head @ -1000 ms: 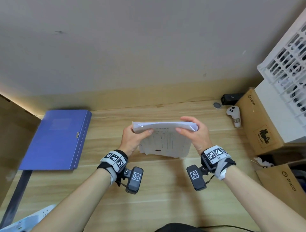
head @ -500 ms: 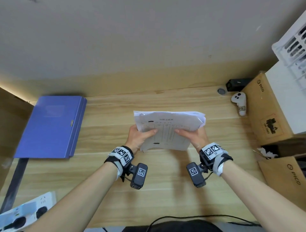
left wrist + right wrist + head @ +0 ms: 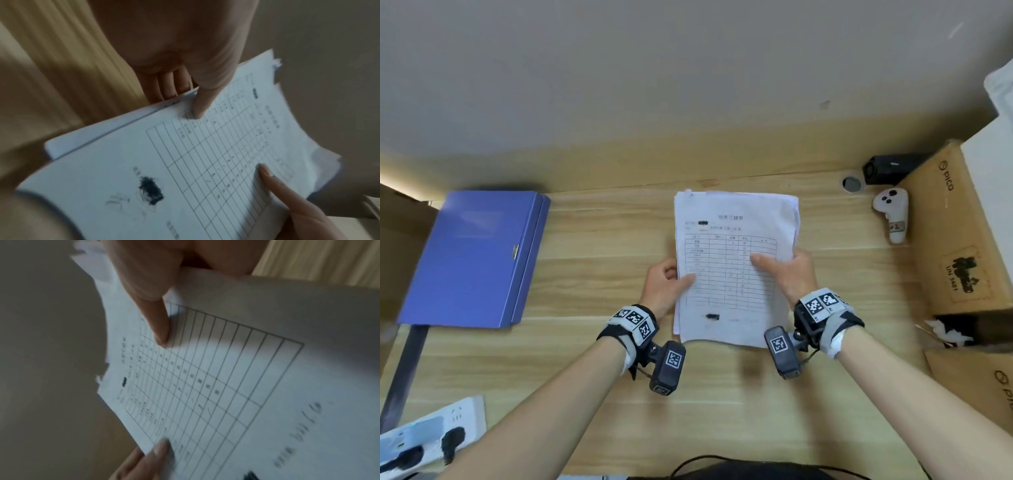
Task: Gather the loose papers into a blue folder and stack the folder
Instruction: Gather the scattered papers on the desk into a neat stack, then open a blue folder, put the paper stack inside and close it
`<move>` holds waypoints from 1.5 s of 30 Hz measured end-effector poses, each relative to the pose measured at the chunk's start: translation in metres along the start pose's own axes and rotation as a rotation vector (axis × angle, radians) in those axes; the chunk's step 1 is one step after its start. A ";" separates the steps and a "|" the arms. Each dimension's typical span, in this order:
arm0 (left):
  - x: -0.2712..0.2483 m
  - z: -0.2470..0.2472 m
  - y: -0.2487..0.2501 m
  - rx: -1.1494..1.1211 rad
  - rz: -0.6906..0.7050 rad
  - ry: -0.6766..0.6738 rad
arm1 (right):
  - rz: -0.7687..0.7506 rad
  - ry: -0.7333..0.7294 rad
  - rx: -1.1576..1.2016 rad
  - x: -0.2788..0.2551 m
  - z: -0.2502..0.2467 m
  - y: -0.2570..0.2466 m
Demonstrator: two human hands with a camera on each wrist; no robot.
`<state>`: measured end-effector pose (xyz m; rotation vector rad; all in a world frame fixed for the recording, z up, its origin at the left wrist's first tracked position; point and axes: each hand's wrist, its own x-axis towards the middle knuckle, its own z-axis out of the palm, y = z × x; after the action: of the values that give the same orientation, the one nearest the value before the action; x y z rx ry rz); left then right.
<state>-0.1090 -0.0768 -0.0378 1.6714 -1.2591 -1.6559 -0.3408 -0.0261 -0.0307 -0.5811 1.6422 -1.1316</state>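
A stack of white papers (image 3: 732, 246) with a printed table on top is held above the middle of the wooden desk (image 3: 599, 246). My left hand (image 3: 666, 282) pinches its left edge, thumb on top and fingers underneath. My right hand (image 3: 789, 270) pinches the right edge the same way. The left wrist view shows the papers (image 3: 205, 162) with my left thumb on the sheet and the fingers (image 3: 166, 86) behind it. In the right wrist view the papers (image 3: 236, 378) fill the frame. A closed blue folder (image 3: 472, 257) lies flat at the desk's left.
Cardboard boxes (image 3: 955, 233) stand along the right, with a white controller (image 3: 892, 214) and a black device (image 3: 893, 168) beside them. A white power strip (image 3: 424, 435) lies at the near left corner. A wall rises behind the desk.
The paper stack has turned from bent and edge-on to upright, with its printed face toward me. Both hands slid lower along its side edges. The camera tilted down.
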 end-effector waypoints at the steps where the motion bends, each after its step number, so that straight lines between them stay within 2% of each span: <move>1: 0.004 0.001 -0.005 0.037 -0.031 0.011 | 0.031 -0.001 -0.031 0.010 -0.002 0.007; 5: 0.015 0.010 -0.026 0.151 -0.130 0.031 | 0.126 0.039 -0.276 0.046 -0.012 0.047; 8: 0.022 0.019 -0.040 0.172 -0.201 0.043 | 0.144 0.063 -0.413 0.060 -0.016 0.067; 11: 0.024 0.026 -0.049 0.194 -0.214 0.048 | 0.122 0.116 -0.564 0.061 -0.018 0.069; 17: 0.029 0.024 -0.063 0.312 -0.241 0.092 | 0.101 0.133 -0.658 0.057 -0.017 0.067; 21: 0.029 0.007 -0.060 0.347 -0.207 0.150 | 0.016 0.197 -0.739 0.050 -0.011 0.062; 25: 0.029 -0.024 -0.051 0.320 -0.154 0.194 | -0.077 0.283 -0.696 0.029 0.008 0.051; 30: 0.037 -0.092 -0.046 0.307 -0.058 0.242 | -0.163 0.282 -0.591 0.005 0.068 0.050; 39: 0.055 -0.252 -0.048 0.320 0.021 0.382 | -0.074 0.062 -0.421 -0.008 0.239 0.056; 45: 0.070 -0.356 -0.070 0.377 0.078 0.523 | -0.083 -0.083 -0.449 0.009 0.347 0.062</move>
<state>0.2381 -0.1988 -0.0750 2.0635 -1.3872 -0.8747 -0.0169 -0.1429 -0.1053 -0.9771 1.8227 -0.7824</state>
